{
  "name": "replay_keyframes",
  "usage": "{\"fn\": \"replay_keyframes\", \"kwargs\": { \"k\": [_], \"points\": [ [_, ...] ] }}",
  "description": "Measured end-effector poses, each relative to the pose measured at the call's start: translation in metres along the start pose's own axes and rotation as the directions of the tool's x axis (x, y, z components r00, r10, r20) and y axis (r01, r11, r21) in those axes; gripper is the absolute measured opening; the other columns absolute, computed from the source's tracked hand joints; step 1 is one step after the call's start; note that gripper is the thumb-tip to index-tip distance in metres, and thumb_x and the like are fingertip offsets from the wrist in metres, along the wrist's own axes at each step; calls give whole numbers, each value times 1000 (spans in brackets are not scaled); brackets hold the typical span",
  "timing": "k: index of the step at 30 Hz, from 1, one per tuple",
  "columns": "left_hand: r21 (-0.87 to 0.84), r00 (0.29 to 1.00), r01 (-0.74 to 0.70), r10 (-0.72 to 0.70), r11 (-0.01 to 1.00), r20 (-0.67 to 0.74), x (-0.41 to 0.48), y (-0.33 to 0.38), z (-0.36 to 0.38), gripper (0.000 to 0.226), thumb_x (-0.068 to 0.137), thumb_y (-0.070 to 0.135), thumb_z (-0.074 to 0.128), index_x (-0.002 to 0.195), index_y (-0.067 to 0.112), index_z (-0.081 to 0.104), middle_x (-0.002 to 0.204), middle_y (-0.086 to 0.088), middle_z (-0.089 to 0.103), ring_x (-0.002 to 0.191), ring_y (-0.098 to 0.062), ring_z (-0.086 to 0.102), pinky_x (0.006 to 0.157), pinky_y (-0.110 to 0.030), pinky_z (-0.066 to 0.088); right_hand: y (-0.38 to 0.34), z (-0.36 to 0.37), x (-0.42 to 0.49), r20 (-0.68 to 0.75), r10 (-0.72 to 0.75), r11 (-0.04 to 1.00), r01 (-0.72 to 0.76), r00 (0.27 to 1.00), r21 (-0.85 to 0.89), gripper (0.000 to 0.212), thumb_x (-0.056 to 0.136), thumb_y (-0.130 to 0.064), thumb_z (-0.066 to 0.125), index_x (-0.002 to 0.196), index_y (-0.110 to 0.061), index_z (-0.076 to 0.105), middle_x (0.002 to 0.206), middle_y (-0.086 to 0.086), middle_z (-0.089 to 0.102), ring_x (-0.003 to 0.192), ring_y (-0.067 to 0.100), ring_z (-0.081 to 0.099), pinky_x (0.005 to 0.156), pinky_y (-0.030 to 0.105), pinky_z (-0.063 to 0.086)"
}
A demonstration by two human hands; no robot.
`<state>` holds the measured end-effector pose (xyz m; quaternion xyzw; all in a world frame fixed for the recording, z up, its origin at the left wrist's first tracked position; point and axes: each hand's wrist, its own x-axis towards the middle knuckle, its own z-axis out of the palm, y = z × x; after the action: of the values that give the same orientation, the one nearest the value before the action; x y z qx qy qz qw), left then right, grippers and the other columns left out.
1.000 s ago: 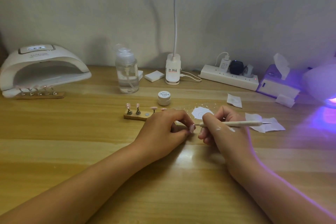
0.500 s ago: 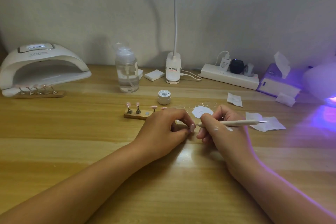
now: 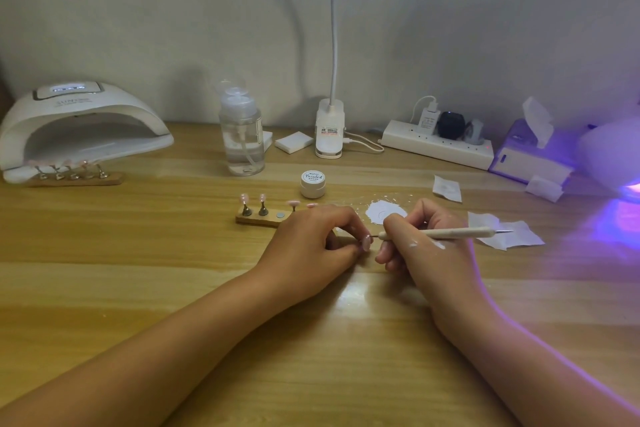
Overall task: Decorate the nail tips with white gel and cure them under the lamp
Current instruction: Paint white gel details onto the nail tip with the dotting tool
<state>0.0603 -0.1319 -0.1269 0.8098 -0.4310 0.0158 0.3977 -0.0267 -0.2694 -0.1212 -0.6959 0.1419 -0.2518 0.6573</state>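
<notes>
Decoration is the step in hand, judging by the pose. The left hand (image 3: 311, 239), in front of the gel jar (image 3: 312, 184), has its fingers curled and pinches 1 pink nail tip (image 3: 365, 243) between thumb and forefinger. The right hand (image 3: 426, 246), in front and to the right of the jar, grips a dotting pen (image 3: 450, 233) as one holds a pencil. The pen's fine metal point is at the tip's face; whether it touches cannot be told. White smears mark the back of the right hand. A blot of white gel (image 3: 384, 211) lies on the desk just right of the jar.

Just in front and left of the jar is a wooden stand (image 3: 259, 218) with 2 upright pink tips, 1 bare socket and at least 1 more tip beside the left hand. Far left of the jar a second stand (image 3: 74, 177) with 5 tips sits at the mouth of the curing lamp (image 3: 79, 128).

Next comes a light, steady stroke, I judge, with the left pinch kept firm. The tip should then go back onto the bare socket without smudging the wet gel, and the stand must reach the lamp.

Writing: the jar's lid reads "Painted" in script. The lamp's hood carries a name starting "SUN", with the rest blurred. Behind the jar, the desk-light base (image 3: 329, 128) bears a printed label too small to read.
</notes>
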Motion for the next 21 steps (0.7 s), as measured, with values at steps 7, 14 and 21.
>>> {"fn": "replay_keyframes", "kwargs": {
  "k": [7,14,21],
  "points": [
    [-6,1000,4,-4,1000,-3,0,0,0,16,81,15,70,79,30,68,74,35,59,57,-5,55,56,-12,32,0,1,0,3,1,1000,-1,1000,0,27,81,1,61,63,-13,45,53,15,65,41,11,54,42,16,41],
    [-8,1000,8,-8,1000,0,0,0,0,19,82,16,71,78,33,66,76,35,59,60,-8,59,56,-12,34,1,-1,0,11,-10,1000,10,1000,-1,23,80,-2,61,65,-13,47,54,15,66,43,12,55,43,16,43],
    [-12,1000,8,-8,1000,0,0,1,0,17,82,18,72,78,34,67,75,35,59,60,-7,58,56,-11,33,1,0,0,0,-5,1000,5,1000,-3,25,82,2,60,65,-11,47,52,15,65,41,11,55,42,16,42]
  ]
}}
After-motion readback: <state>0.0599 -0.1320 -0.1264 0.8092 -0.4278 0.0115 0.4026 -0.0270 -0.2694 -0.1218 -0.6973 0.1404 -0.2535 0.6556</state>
